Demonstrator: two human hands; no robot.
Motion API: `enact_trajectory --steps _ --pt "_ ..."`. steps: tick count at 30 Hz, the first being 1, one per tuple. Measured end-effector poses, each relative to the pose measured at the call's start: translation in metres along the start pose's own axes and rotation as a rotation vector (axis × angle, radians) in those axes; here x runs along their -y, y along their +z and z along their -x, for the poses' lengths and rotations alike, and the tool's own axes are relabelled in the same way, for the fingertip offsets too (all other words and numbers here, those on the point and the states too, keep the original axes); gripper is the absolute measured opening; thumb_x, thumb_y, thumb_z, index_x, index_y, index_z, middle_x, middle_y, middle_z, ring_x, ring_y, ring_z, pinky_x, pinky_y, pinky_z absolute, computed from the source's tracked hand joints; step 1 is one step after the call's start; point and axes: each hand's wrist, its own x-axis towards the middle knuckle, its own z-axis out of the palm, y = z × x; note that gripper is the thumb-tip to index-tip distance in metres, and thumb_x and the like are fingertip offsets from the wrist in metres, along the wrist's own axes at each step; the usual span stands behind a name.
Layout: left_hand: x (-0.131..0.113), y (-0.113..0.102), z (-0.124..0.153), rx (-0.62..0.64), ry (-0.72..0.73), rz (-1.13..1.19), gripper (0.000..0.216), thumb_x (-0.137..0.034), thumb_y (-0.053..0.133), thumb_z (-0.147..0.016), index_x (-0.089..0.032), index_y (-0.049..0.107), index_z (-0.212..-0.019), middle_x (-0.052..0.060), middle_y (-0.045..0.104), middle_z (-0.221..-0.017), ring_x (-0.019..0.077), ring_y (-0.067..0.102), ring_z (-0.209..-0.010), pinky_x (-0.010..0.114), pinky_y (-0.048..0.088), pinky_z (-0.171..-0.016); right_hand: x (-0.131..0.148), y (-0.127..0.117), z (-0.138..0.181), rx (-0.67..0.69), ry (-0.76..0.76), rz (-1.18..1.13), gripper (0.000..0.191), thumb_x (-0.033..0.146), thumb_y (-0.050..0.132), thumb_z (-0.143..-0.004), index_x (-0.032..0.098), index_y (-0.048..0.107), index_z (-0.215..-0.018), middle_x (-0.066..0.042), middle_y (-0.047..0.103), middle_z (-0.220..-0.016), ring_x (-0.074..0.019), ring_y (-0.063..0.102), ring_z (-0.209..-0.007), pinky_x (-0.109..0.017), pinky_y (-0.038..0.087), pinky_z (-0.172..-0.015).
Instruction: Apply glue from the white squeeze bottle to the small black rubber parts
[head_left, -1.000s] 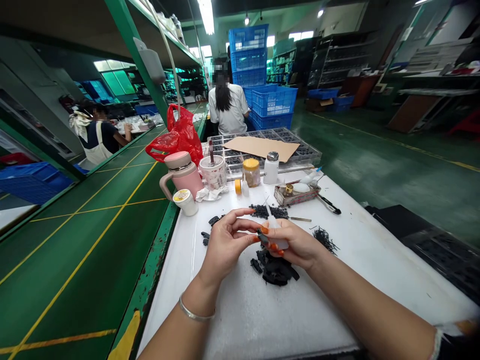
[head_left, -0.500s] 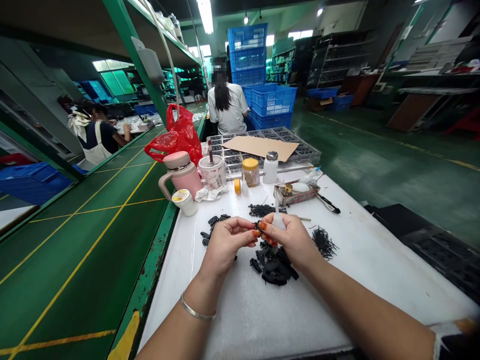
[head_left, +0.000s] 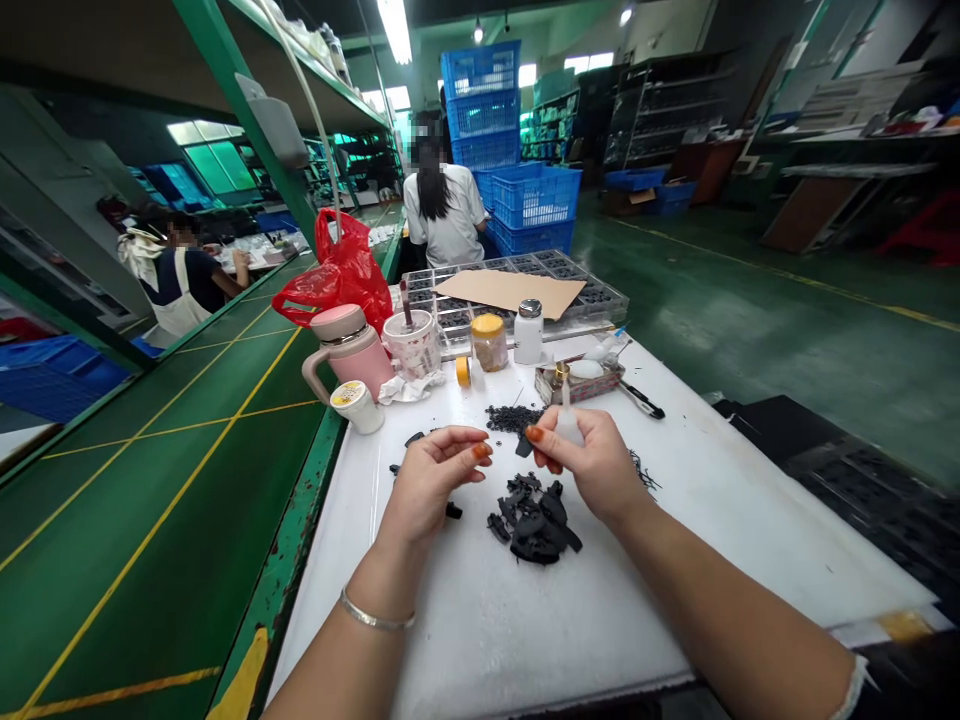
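From where I stand, the right hand (head_left: 600,465) has its grip closed on a small, flat black piece (head_left: 524,445), pinched at the tips of thumb and forefinger. The same hand cradles a translucent white plastic squeeze bottle (head_left: 570,427), its narrow nozzle pointing up. Across a gap, the left hand (head_left: 427,482) has a loose grip, fingers curled and slightly parted, apart from the piece. That piece is raised above the smooth white worktop (head_left: 465,625), between the hands. Nearer the person lies a heap of curved, matt black parts (head_left: 536,525); just beyond the piece spread tiny black ring-like bits (head_left: 511,418).
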Motion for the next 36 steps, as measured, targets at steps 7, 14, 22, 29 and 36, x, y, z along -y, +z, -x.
enact_trajectory --steps 7,14,22,29,36 --pt "0.001 -0.010 -0.017 -0.084 0.156 -0.347 0.019 -0.034 0.067 -0.076 -0.018 0.068 -0.086 0.003 0.067 -0.081 0.0156 0.061 -0.075 0.024 0.050 -0.062 0.002 -0.021 -0.011 -0.109 0.000 -0.355 0.023 0.025 0.067 -0.075 0.015 0.054 -0.059 0.002 0.054 -0.048 -0.0069 0.041 -0.041 -0.022 0.028 -0.042" --pt "0.023 0.009 -0.042 0.028 0.445 -1.267 0.020 -0.016 0.053 -0.081 -0.022 0.072 -0.086 0.005 0.069 -0.087 0.0195 0.062 -0.079 0.030 0.043 -0.073 -0.003 -0.014 -0.011 -0.050 0.009 -0.303 0.026 0.027 0.065 -0.078 0.015 0.053 -0.059 0.002 0.054 -0.050 -0.0069 0.041 -0.043 -0.021 0.028 -0.043" --pt "0.040 0.010 -0.046 0.002 0.406 -1.293 0.023 -0.013 0.047 -0.082 -0.018 0.070 -0.078 0.010 0.064 -0.081 0.0221 0.058 -0.077 0.032 0.040 -0.073 -0.005 -0.009 -0.008 -0.021 -0.001 -0.184 0.029 0.032 0.063 -0.080 0.015 0.052 -0.059 0.002 0.053 -0.052 -0.0078 0.041 -0.045 -0.023 0.030 -0.045" --pt "0.028 0.008 -0.041 -0.042 0.321 -0.979 0.015 -0.018 0.053 -0.081 -0.017 0.067 -0.085 0.007 0.068 -0.082 0.0194 0.062 -0.077 0.031 0.046 -0.074 -0.007 -0.006 -0.010 -0.008 -0.008 -0.132 0.031 0.036 0.064 -0.079 0.016 0.052 -0.058 0.002 0.053 -0.052 -0.0083 0.042 -0.047 -0.023 0.031 -0.046" --pt "0.009 0.009 -0.021 -0.020 -0.108 0.196 0.015 -0.020 0.075 -0.067 -0.010 0.066 -0.075 0.006 0.069 -0.080 0.0092 0.063 -0.068 0.016 0.050 -0.062 -0.003 0.000 -0.004 0.068 0.035 -0.065 0.031 0.040 0.063 -0.078 0.016 0.053 -0.062 0.001 0.054 -0.051 -0.0097 0.044 -0.047 -0.023 0.034 -0.046"
